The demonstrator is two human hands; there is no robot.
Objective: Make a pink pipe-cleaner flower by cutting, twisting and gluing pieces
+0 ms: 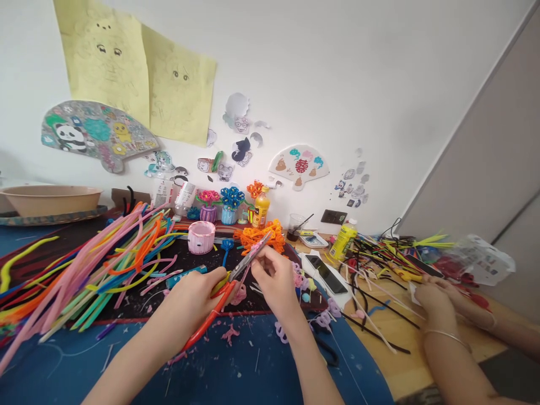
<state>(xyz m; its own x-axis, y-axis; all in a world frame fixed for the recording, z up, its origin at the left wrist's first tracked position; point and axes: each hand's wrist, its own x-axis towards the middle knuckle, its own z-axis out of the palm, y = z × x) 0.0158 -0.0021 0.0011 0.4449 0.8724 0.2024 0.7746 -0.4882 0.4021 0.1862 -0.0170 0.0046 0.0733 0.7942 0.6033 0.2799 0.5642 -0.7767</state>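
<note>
My left hand point(192, 301) is closed around scissors point(206, 320) with orange-red handles, their blades pointing up and to the right. Thumb and fingers of my right hand point(274, 275) pinch a small pink pipe cleaner piece point(255, 246) close beside the blades. Whether the blades touch it I cannot tell. Behind my hands lie a heap of orange pipe cleaner loops point(270, 235), a blue pipe cleaner flower point(227, 246) and a pink striped pot point(201, 238). Pink and purple loops and small scraps are scattered around my right wrist.
Long colourful pipe cleaners point(93, 259) cover the left side. At the back stand flower pots point(230, 212) and a juice bottle point(261, 207). A phone point(325, 274) and a yellow bottle point(342, 242) are right of me. Another person's hands point(439, 298) work at far right among black pipe cleaners.
</note>
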